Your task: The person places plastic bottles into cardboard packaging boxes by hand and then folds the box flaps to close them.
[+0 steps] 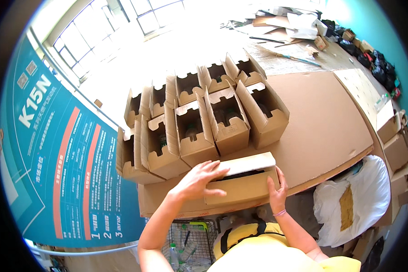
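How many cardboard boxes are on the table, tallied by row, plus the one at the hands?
Front-row boxes: 5
Back-row boxes: 5
Single box between left hand and right hand: 1
Total: 11

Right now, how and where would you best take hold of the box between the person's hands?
Probably by its two short ends, coming from left and right together: the box lies lengthwise across the person's front, so the ends face sideways. The long top edge seems weaker, since a dark gap shows beneath the pale flap. The right hand clasps the right end.
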`<state>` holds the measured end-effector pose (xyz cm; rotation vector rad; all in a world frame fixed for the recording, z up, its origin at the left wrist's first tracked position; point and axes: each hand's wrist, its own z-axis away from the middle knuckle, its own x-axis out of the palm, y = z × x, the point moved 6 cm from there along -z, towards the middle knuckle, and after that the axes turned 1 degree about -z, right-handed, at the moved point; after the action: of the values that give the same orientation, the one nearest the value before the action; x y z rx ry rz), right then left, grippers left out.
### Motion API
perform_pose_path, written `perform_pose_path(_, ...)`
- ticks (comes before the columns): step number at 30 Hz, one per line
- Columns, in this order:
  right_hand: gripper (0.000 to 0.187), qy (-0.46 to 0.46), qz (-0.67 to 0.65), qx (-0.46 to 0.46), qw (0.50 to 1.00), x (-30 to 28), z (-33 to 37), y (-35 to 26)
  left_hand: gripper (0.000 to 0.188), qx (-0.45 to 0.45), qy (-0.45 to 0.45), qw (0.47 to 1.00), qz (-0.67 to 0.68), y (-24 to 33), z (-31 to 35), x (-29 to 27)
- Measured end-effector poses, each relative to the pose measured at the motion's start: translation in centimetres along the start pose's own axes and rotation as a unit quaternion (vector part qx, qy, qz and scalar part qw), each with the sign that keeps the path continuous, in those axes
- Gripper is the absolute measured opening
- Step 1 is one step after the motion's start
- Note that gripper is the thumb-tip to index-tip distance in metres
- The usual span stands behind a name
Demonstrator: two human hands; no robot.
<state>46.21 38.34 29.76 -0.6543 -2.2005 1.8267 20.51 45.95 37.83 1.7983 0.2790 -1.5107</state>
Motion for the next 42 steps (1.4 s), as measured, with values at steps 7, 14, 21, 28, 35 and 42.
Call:
perform_pose_path(7,0.039,0.066,-0.021,0.017,0.997,0.3,0.0,0.3,0.103,0.036,-0.09,0.995,-0.035,1.4,0.9,1.6)
perform_pose_path(14,0.037,0.087,0.001,0.027,0.996,0.0,0.0,-0.2,0.115,0.085,-0.163,0.978,-0.103,2.7,0.9,1.5)
perform_pose_path(21,0.031,0.089,-0.025,0.004,0.996,-1.0,-1.1,-0.3,0.114,0.093,-0.152,0.98,-0.086,2.0,-0.5,2.7)
perform_pose_path(28,0.038,0.073,-0.082,0.011,0.994,-8.1,-8.4,2.7,0.104,0.036,-0.02,0.997,-0.06,8.2,-5.9,6.6)
perform_pose_path(35,0.051,0.029,-0.128,0.003,0.991,-15.6,-29.5,13.5,0.109,-0.139,0.172,0.97,-0.106,20.1,-22.0,11.4)
perform_pose_path(42,0.079,-0.232,-0.306,0.197,0.902,-13.4,-30.5,16.1,0.106,-0.303,0.178,0.92,-0.172,18.9,-35.6,13.8)
